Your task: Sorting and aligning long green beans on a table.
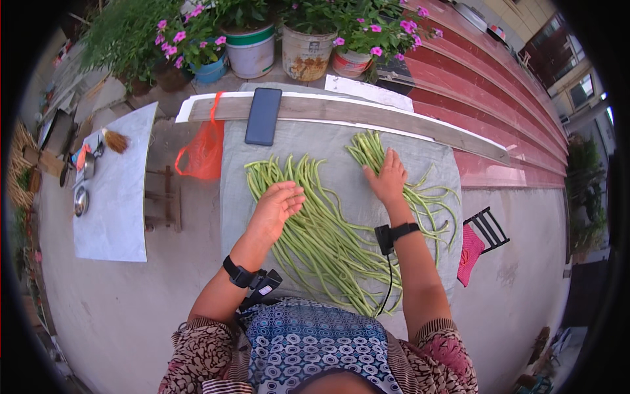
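Observation:
A large spread of long green beans lies on a grey cloth in front of me. My left hand hovers over or rests lightly on its left side, with the fingers stretched out and nothing held. At the right lies a smaller bundle of long green beans, whose thin ends fan out toward the right edge of the cloth. My right hand lies over this bundle, fingers extended and thumb apart, partly covering it. Black straps with small devices sit on both wrists.
A wooden plank crosses the far side, with a dark phone on it. A red plastic bag hangs left of the cloth. Potted flowers stand behind, a white table at left, red steps and a folding stool at right.

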`<act>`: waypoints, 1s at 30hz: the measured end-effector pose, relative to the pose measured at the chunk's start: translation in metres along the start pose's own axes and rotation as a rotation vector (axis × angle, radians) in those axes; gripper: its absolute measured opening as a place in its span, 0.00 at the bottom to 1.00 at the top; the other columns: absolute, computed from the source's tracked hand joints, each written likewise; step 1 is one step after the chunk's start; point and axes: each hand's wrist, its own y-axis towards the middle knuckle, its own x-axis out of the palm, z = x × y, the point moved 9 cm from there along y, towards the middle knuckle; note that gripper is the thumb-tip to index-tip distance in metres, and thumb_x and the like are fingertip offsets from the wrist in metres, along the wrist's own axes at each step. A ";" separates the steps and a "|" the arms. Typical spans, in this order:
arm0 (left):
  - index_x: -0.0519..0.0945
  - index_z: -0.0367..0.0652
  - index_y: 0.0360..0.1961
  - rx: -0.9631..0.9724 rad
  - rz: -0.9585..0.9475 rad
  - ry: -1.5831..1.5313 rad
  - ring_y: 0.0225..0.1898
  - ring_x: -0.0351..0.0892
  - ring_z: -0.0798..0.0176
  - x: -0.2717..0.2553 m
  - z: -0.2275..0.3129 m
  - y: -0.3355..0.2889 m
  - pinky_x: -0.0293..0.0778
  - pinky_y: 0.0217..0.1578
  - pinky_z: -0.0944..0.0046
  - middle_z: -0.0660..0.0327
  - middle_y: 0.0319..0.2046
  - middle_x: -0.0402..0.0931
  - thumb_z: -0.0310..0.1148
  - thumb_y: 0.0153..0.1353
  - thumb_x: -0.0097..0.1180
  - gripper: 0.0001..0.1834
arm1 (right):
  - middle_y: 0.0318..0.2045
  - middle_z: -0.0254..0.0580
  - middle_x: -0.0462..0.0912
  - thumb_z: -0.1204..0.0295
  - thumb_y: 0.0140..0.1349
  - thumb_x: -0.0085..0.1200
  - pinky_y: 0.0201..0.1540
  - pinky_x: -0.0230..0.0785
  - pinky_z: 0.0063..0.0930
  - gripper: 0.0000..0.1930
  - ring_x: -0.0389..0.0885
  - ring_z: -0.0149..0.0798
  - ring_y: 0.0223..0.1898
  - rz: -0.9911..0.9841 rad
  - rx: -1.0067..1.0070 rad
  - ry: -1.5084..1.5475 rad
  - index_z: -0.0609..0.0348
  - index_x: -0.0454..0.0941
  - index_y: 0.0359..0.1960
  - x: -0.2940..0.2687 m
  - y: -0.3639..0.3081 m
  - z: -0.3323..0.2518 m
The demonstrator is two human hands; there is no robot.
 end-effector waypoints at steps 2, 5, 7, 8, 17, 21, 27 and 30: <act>0.66 0.36 0.48 -0.054 -0.004 -0.062 0.43 0.75 0.60 -0.010 -0.013 0.002 0.72 0.46 0.61 0.55 0.42 0.73 0.28 0.60 0.49 0.16 | 0.48 0.50 0.72 0.58 0.50 0.57 0.52 0.58 0.45 0.31 0.69 0.51 0.50 -0.062 0.005 0.133 0.61 0.65 0.54 -0.014 -0.007 -0.025; 0.66 0.35 0.49 -0.070 0.002 -0.092 0.46 0.73 0.59 -0.016 -0.027 0.003 0.71 0.48 0.61 0.54 0.44 0.72 0.28 0.60 0.49 0.16 | 0.34 0.43 0.77 0.65 0.53 0.55 0.41 0.68 0.40 0.13 0.74 0.49 0.40 -0.269 -0.003 0.482 0.54 0.76 0.38 -0.004 -0.050 -0.070; 0.66 0.35 0.49 -0.069 0.005 -0.106 0.47 0.73 0.58 -0.019 -0.033 0.006 0.70 0.48 0.61 0.53 0.44 0.72 0.28 0.60 0.49 0.16 | 0.33 0.42 0.77 0.65 0.52 0.55 0.40 0.68 0.40 0.12 0.74 0.49 0.39 -0.349 0.014 0.384 0.53 0.77 0.37 0.005 -0.070 -0.093; 0.66 0.35 0.49 -0.072 0.000 -0.104 0.48 0.72 0.58 -0.019 -0.034 0.005 0.70 0.49 0.61 0.53 0.45 0.72 0.28 0.60 0.49 0.17 | 0.32 0.41 0.77 0.64 0.52 0.55 0.39 0.69 0.41 0.10 0.74 0.48 0.38 -0.426 0.033 0.290 0.51 0.77 0.36 0.011 -0.077 -0.095; 0.63 0.34 0.56 -0.101 -0.182 -0.174 0.51 0.71 0.57 0.001 -0.030 -0.005 0.68 0.51 0.59 0.52 0.49 0.70 0.34 0.62 0.49 0.23 | 0.32 0.46 0.77 0.71 0.56 0.52 0.37 0.68 0.39 0.07 0.75 0.48 0.36 -0.322 0.148 0.747 0.56 0.76 0.36 -0.027 -0.094 -0.098; 0.64 0.35 0.55 -0.169 -0.263 -0.405 0.47 0.74 0.58 0.019 -0.024 -0.010 0.71 0.48 0.61 0.55 0.44 0.73 0.40 0.65 0.46 0.23 | 0.32 0.48 0.77 0.72 0.57 0.53 0.37 0.67 0.37 0.07 0.75 0.48 0.35 -0.303 -0.171 0.700 0.58 0.76 0.37 -0.056 -0.119 -0.132; 0.70 0.41 0.50 -0.068 -0.320 -0.365 0.27 0.73 0.67 0.005 -0.036 -0.004 0.70 0.31 0.67 0.65 0.26 0.73 0.38 0.66 0.44 0.16 | 0.32 0.48 0.77 0.70 0.56 0.53 0.37 0.68 0.39 0.09 0.75 0.49 0.35 -0.398 -0.192 0.720 0.57 0.75 0.39 -0.053 -0.119 -0.140; 0.71 0.44 0.50 -0.121 -0.560 -0.476 0.24 0.69 0.69 0.011 -0.042 -0.007 0.68 0.27 0.68 0.68 0.21 0.69 0.36 0.66 0.45 0.14 | 0.35 0.47 0.76 0.69 0.55 0.53 0.38 0.68 0.41 0.12 0.75 0.49 0.37 -0.333 0.046 0.578 0.55 0.74 0.41 -0.023 -0.100 -0.107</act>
